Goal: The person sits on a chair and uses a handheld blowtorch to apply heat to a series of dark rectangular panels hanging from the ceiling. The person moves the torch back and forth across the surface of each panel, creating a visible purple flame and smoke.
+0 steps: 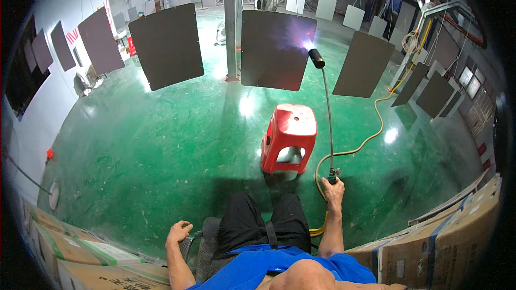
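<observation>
My right hand (334, 194) is closed round the handle of a gas torch (328, 118) with a long thin metal neck. Its black nozzle (317, 59) points up and away, and a bluish-purple flame (307, 42) spreads over the right edge of a dark hanging panel (271, 53). At my left side, my left hand (179, 231) hangs over the arm of the chair (210, 236) I sit on, fingers loosely apart and holding nothing. A yellow hose (355, 150) curves across the floor to the torch handle.
A red plastic stool (293, 129) stands ahead of my knees on the green floor (161, 145). More panels hang in a row, including a dark one (167, 48) left and a grey one (364, 64) right. Behind them rises a post (231, 27). Cardboard boxes (419, 247) flank me.
</observation>
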The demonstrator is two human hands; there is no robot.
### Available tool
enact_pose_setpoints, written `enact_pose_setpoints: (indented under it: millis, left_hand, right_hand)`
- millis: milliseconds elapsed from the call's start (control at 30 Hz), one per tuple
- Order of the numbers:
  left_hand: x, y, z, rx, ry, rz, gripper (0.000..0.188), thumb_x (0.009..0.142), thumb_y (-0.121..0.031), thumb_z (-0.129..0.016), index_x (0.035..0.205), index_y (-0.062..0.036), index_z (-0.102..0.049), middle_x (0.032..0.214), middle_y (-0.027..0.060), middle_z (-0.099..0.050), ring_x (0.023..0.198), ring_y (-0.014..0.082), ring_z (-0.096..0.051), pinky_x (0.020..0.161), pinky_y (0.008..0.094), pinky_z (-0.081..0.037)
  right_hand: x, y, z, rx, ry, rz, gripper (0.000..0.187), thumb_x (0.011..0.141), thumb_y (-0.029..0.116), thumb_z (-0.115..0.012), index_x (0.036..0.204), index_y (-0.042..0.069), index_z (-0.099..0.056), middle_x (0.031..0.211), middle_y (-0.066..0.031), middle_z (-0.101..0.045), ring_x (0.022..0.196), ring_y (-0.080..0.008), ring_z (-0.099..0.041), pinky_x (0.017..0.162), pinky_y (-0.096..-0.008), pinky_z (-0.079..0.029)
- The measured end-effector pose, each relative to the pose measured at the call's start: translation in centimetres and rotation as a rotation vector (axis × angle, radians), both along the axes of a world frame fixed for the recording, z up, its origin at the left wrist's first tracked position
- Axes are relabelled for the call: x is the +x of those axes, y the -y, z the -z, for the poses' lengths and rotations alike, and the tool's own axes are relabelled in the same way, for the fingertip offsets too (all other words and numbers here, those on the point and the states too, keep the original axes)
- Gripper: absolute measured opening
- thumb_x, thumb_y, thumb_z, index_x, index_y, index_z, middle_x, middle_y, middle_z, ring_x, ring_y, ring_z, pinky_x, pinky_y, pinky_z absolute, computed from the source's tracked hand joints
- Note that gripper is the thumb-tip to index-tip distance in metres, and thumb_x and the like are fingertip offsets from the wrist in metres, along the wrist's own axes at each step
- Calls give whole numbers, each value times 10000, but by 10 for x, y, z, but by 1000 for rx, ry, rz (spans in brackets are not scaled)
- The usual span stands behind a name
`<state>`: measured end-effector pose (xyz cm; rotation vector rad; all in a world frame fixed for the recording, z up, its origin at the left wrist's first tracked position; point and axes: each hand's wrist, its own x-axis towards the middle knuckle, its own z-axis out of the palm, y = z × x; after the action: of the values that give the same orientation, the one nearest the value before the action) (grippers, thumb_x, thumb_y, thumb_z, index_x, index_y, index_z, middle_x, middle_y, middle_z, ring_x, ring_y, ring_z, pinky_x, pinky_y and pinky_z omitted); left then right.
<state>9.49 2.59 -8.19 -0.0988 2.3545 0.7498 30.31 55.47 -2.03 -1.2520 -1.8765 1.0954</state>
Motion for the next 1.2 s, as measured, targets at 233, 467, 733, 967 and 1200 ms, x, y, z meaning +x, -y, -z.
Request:
enact_pose_setpoints:
  millis: [233, 467, 733, 967, 1200]
  left_hand:
    - [0, 0, 1, -9, -35, 20, 484, 856, -364, -687, 1238, -74, -626, 1076, 135, -703, 844, 217, -702, 799, 369, -548]
    - [0, 4, 4, 24, -38, 20, 479, 858, -369, -686, 1227, -69, -631, 1049, 130, -709, 835, 215, -701, 789, 369, -547]
    - [-3, 7, 10, 47, -35, 24, 475, 863, -368, -686, 1231, -73, -630, 1055, 126, -709, 847, 214, -704, 801, 367, -543]
    - [-4, 8, 9, 31, -17, 31, 474, 867, -375, -680, 1234, -81, -629, 1058, 122, -709, 855, 215, -702, 809, 368, -542]
    - [-5, 11, 20, 37, -19, 18, 472, 868, -376, -680, 1231, -79, -629, 1047, 126, -707, 858, 214, -698, 810, 368, -542]
  right_hand:
    - [-22, -2, -24, 22, -83, -55, 267, 790, 227, -779, 807, 10, -623, 679, 11, -568, 616, -103, -487, 591, -303, -432]
    - [-52, 23, -43, 18, -82, -197, 281, 789, 237, -790, 831, 5, -636, 689, -13, -603, 631, -101, -503, 607, -306, -446]
    - [-75, 38, -47, 88, -19, -287, 317, 781, 257, -811, 773, 26, -595, 633, 23, -533, 607, -92, -447, 562, -307, -405]
    - [-62, 32, -46, 73, -22, -219, 295, 781, 238, -808, 810, 16, -616, 645, 10, -568, 613, -95, -467, 575, -298, -420]
    - [-37, 13, -29, 22, -61, -114, 257, 797, 208, -771, 824, -1, -625, 672, -1, -597, 617, -88, -507, 580, -297, -437]
